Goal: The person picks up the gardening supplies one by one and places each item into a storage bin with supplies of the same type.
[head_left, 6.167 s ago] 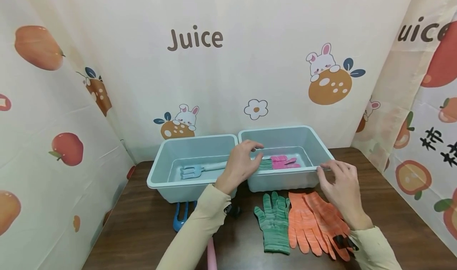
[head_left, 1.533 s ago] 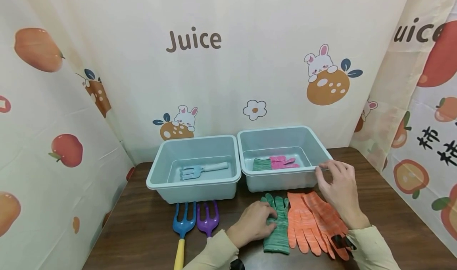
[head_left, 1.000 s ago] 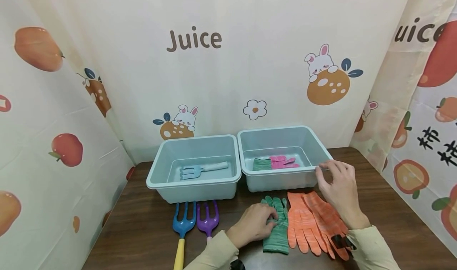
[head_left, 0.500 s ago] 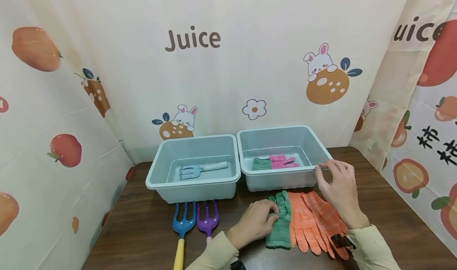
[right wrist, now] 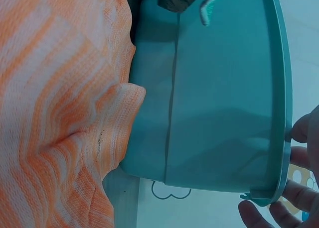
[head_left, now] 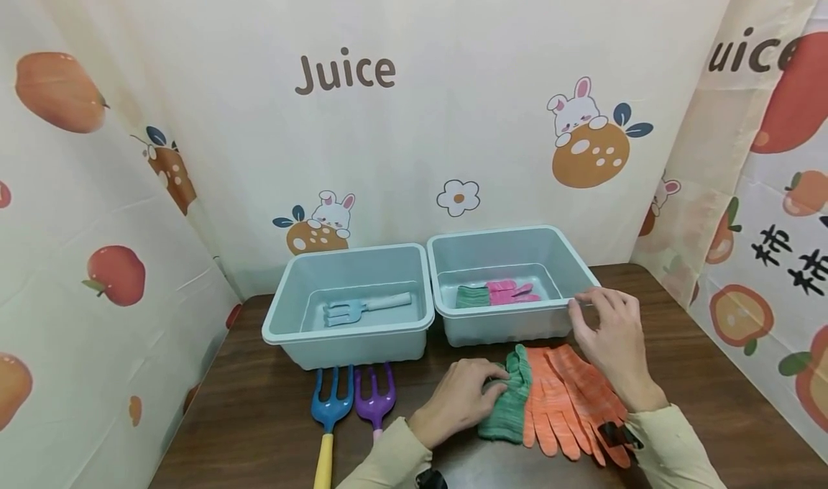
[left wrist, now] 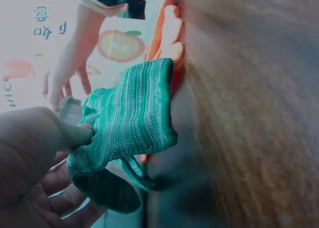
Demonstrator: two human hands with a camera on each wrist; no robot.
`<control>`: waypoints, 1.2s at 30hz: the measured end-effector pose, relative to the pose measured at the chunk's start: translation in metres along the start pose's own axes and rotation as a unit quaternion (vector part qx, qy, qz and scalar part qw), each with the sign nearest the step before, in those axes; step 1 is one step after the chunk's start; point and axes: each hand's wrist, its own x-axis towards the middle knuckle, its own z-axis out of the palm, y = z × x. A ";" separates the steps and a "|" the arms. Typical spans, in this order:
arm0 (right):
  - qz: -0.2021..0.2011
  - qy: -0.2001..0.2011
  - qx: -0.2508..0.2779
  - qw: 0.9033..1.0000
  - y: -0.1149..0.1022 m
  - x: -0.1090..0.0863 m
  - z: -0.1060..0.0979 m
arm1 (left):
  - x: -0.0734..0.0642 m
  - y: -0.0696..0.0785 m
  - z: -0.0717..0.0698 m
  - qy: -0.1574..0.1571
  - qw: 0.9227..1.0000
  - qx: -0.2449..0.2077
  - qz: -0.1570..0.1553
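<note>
In the head view my left hand (head_left: 458,401) pinches a green knit glove (head_left: 511,406), thumb on one side and fingers on the other. The left wrist view shows the glove (left wrist: 132,111) raised off the wood, cuff end out and fingers drooping. My right hand (head_left: 614,345) holds the front right corner of the right light-blue bin (head_left: 507,325), fingers curled at the rim. In the right wrist view, fingertips (right wrist: 299,131) lie along that bin's rim (right wrist: 284,88). Orange knit gloves (head_left: 556,395) lie flat between my hands, partly overlapped by the green glove.
Inside the right bin lies a pink and green glove (head_left: 511,293). A light-blue hand fork (head_left: 346,311) lies in the left bin (head_left: 349,349). On the table, a blue fork with yellow handle (head_left: 333,406) and a purple fork (head_left: 375,403) lie left of my left hand.
My left hand went from above the bins down to the green glove, then pinched it and bunched it up, shifting it rightward. My right hand stays at the bin's corner.
</note>
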 end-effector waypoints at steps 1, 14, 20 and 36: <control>0.000 0.000 0.000 1.000 0.000 0.000 0.000 | 0.000 0.000 -0.001 0.004 1.000 -0.002 0.002; 0.012 -0.011 -0.002 1.000 0.000 -0.001 -0.001 | 0.002 0.007 -0.015 0.037 0.999 -0.026 0.009; 0.013 -0.009 -0.001 1.000 0.001 -0.001 -0.001 | 0.002 0.009 -0.021 0.044 0.998 -0.034 0.009; 0.006 0.001 -0.001 1.000 -0.001 0.000 0.000 | 0.007 0.013 -0.046 0.091 0.995 -0.046 0.016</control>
